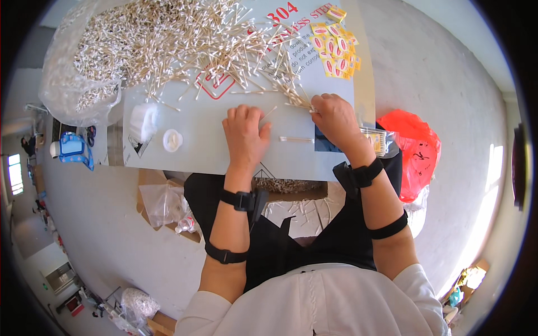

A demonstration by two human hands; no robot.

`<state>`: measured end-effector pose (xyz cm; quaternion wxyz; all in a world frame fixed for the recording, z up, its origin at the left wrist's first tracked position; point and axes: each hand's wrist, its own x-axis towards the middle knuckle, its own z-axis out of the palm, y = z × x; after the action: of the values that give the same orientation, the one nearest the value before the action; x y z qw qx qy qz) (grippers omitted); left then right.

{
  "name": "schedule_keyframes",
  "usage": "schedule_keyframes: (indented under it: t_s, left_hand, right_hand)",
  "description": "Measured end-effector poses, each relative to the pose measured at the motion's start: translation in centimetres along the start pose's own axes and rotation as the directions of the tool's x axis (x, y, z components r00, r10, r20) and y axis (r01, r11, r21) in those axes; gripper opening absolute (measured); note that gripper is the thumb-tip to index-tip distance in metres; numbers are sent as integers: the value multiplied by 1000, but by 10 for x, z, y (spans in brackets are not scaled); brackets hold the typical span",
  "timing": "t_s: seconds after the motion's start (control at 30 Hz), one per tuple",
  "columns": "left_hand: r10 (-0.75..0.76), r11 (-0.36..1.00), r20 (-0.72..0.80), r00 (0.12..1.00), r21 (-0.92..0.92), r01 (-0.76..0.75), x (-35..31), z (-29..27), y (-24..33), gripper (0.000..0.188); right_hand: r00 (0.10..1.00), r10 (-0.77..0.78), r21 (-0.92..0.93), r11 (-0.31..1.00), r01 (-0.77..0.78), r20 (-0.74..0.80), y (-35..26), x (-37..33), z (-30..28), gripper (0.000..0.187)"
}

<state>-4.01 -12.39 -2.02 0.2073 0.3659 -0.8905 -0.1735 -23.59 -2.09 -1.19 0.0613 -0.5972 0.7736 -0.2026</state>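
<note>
A wide heap of cotton swabs (162,45) covers the far part of the table (213,126), spilling from a clear plastic bag (53,84) at the left. My left hand (245,137) is closed over the tabletop, fingers curled. One swab (270,112) pokes out between its thumb and forefinger. To the right, my right hand (336,119) pinches the ends of a few swabs (302,101) at the heap's near tip; its fingertips are partly hidden. A small row of swabs (297,139) lies between the hands, beside a dark blue patch (326,141) under my right wrist.
Yellow printed cards (336,53) lie at the far right. Clear packs of swabs (376,140) rest by the right edge, near a red plastic bag (414,148). A white tub (144,120) and a round white lid (172,140) stand at left. Below is an open box (297,193).
</note>
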Motion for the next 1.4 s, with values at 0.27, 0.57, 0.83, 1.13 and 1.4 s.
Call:
schedule_keyframes:
  t_s: [0.27,0.57,0.83,1.13,1.4]
  left_hand:
    - [242,961,40,970,-148,-233,-10,6,19,23]
    - [307,944,267,913,37,-328,21,11,18,77]
    - [169,940,161,972,270,-208,31,8,-34,74]
    - [261,963,-15,965,76,-259,11,6,-2,54]
    - [196,978,-94,976,-56,-202,-8,13,19,30]
  right_hand:
    - [1000,-26,122,992,28,-13,-9,-1,1,13]
    - [982,-97,90,990,112,-161,-9,-3,17,18]
    - [987,-67,134,987,87,-144,-2,-3,17,16]
    - [999,-14,276,961,24,-36,-5,-14,8,13]
    - [990,138,452,883,-129,14,2,-17,1,13]
